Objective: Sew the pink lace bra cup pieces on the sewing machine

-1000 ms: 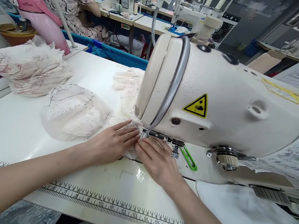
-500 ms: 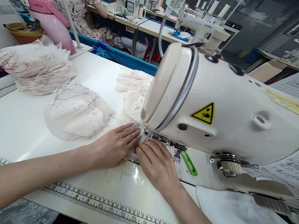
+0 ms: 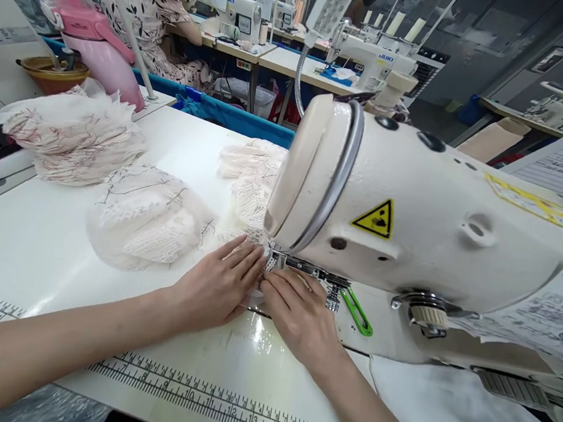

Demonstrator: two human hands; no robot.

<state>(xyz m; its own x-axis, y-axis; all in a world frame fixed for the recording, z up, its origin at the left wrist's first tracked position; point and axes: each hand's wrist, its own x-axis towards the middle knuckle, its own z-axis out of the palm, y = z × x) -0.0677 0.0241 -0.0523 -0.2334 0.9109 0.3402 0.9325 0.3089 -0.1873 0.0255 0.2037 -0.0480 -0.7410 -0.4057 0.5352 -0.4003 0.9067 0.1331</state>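
Pale lace fabric (image 3: pixel 252 204) runs from behind the head of a cream sewing machine (image 3: pixel 416 178) down to the needle area. My left hand (image 3: pixel 218 281) lies on the lace just left of the presser foot, fingers stretched out and flat, its thumb mostly hidden. On the near side of the foot, my right hand (image 3: pixel 300 317) has its fingers bent and pressed together at the lace edge; the thumb is out of sight beneath. The fingertips of both hands nearly meet. To the left, a sheer lace piece (image 3: pixel 147 220) with dark loose threads rests on the table.
A heap of pale fabric (image 3: pixel 76 132) lies at the far left, before a pink bottle (image 3: pixel 102 51) and a brown bowl (image 3: pixel 57 73). Green thread snips (image 3: pixel 357 311) are beside the machine's foot. A ruler scale (image 3: pixel 211 398) marks the front edge. Another person (image 3: pixel 146 15) sits beyond.
The camera view has shifted slightly, so the machine appears a little further left. Both hands stay at the lace by the presser foot, with hardly any movement.
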